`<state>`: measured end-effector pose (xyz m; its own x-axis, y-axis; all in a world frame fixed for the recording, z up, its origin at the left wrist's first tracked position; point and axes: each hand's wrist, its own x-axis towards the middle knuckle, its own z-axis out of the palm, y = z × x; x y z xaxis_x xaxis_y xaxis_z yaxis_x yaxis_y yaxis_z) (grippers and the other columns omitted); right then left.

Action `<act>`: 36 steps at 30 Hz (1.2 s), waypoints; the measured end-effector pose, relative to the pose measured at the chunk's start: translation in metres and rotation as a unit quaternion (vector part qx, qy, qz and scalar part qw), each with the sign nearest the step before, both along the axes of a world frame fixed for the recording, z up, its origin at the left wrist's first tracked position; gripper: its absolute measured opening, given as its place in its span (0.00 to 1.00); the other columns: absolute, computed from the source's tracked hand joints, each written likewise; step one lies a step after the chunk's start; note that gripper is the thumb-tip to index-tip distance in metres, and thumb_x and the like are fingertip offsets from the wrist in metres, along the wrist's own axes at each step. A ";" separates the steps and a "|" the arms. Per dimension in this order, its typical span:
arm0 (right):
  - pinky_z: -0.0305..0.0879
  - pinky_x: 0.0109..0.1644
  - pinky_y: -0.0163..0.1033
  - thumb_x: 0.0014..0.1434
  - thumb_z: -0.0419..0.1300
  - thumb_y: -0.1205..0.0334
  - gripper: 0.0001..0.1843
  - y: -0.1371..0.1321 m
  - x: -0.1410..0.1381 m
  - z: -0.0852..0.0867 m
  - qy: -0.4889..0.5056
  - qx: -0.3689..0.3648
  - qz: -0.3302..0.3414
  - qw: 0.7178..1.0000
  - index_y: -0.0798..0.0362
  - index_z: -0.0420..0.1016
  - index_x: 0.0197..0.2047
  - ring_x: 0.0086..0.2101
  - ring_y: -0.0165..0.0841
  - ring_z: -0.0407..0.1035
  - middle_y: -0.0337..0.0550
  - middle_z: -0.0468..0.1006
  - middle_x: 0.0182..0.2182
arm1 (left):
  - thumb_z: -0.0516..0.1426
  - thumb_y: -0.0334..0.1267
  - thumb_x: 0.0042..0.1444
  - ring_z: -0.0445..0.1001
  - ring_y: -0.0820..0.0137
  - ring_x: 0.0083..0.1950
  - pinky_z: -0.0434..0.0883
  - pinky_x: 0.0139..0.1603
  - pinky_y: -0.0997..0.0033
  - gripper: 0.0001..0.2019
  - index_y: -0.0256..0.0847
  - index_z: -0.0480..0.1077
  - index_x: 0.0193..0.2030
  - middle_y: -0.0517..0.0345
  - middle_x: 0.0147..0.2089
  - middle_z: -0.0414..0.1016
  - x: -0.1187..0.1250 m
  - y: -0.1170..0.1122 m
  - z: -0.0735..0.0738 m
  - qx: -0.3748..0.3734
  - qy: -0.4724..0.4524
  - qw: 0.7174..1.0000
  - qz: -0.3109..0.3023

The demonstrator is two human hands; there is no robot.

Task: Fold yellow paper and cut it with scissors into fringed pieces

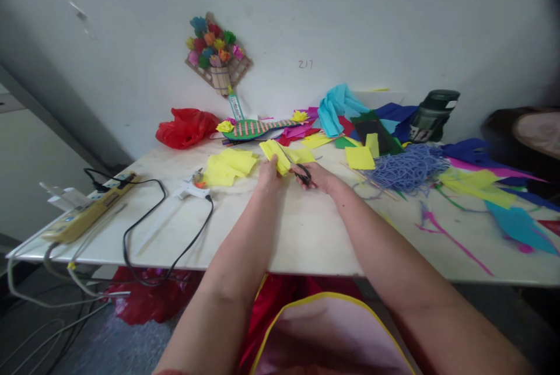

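My left hand (270,173) grips a folded piece of yellow crepe paper (276,155) over the middle of the table. In my right hand (318,178) is a pair of scissors (303,174) with black handles, its blades lying at the yellow paper. Whether the blades are apart I cannot tell. More yellow crepe paper (230,166) lies crumpled just left of my left hand. Beyond my right hand sits a small yellow square (359,158) of paper, beside a tangled heap of bluish-purple string (406,168).
A white glue gun (192,189) with a black cord lies at left, near a yellow power strip (87,211). Red plastic (186,128), a green woven craft piece (258,129), and a dark bottle (433,115) stand along the back. Coloured scraps cover the right side.
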<state>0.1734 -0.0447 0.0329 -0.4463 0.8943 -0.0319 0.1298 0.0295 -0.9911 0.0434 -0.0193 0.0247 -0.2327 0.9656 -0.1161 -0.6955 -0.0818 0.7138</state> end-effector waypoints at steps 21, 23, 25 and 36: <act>0.42 0.10 0.26 0.49 0.59 0.50 0.17 0.001 -0.005 0.000 -0.020 0.012 -0.028 0.999 0.56 0.63 0.25 0.11 0.19 0.54 0.31 0.63 0.13 | 0.49 0.28 0.55 0.72 0.72 0.28 0.70 0.36 0.70 0.07 0.38 0.67 0.34 0.56 0.28 0.72 -0.001 0.003 -0.003 0.011 -0.004 1.000 0.004; 0.42 0.10 0.27 0.49 0.58 0.50 0.17 0.001 -0.005 0.000 -0.020 0.012 -0.028 0.999 0.56 0.63 0.25 0.11 0.19 0.54 0.31 0.62 0.13 | 0.49 0.28 0.55 0.72 0.72 0.27 0.70 0.36 0.70 0.07 0.37 0.67 0.36 0.57 0.28 0.72 -0.001 0.003 -0.002 0.011 -0.005 1.000 0.006; 0.42 0.11 0.27 0.50 0.58 0.50 0.16 0.001 -0.005 -0.001 -0.020 0.015 -0.027 0.999 0.56 0.64 0.25 0.11 0.19 0.54 0.30 0.62 0.13 | 0.49 0.28 0.55 0.72 0.72 0.28 0.70 0.36 0.70 0.08 0.38 0.67 0.37 0.57 0.28 0.72 -0.001 0.003 -0.002 0.005 -0.002 1.000 0.009; 0.44 0.14 0.27 0.49 0.58 0.52 0.16 0.002 -0.008 -0.004 -0.028 0.035 -0.029 0.999 0.56 0.62 0.23 0.11 0.19 0.52 0.30 0.61 0.12 | 0.49 0.29 0.55 0.73 0.72 0.31 0.70 0.37 0.71 0.07 0.39 0.67 0.37 0.55 0.31 0.73 -0.002 0.002 0.000 -0.007 -0.011 1.000 0.016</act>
